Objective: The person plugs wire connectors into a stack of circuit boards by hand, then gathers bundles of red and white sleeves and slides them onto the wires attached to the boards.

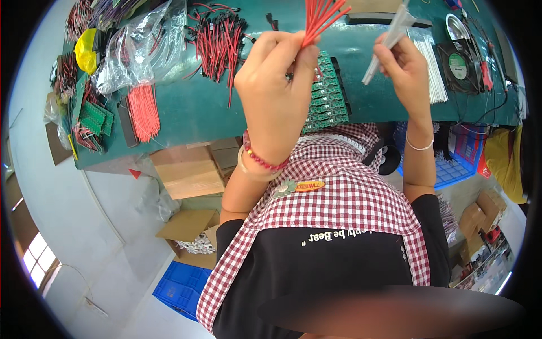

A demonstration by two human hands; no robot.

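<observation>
My left hand (276, 85) is raised over the green bench, its fingers pinched round a bundle of red wires (323, 17) that fan out upward. To the right, my right hand (403, 70) has thumb and fingers closed on a thin, translucent whitish plastic piece (389, 42), held slanted; whether it is a folded bag or a sleeve I cannot tell. Between and below the hands lies a row of small green circuit boards (328, 96), partly covered by my left hand. Left of that hand is a pile of red and black wires with black connectors (217, 45).
Red wires (144, 113), a clear plastic bag (138, 51) and green boards (96, 118) lie on the bench's left. White wires (430, 70) and a black fan (458, 65) are at its right. A blue crate (182, 285) and cardboard box (189, 223) stand below.
</observation>
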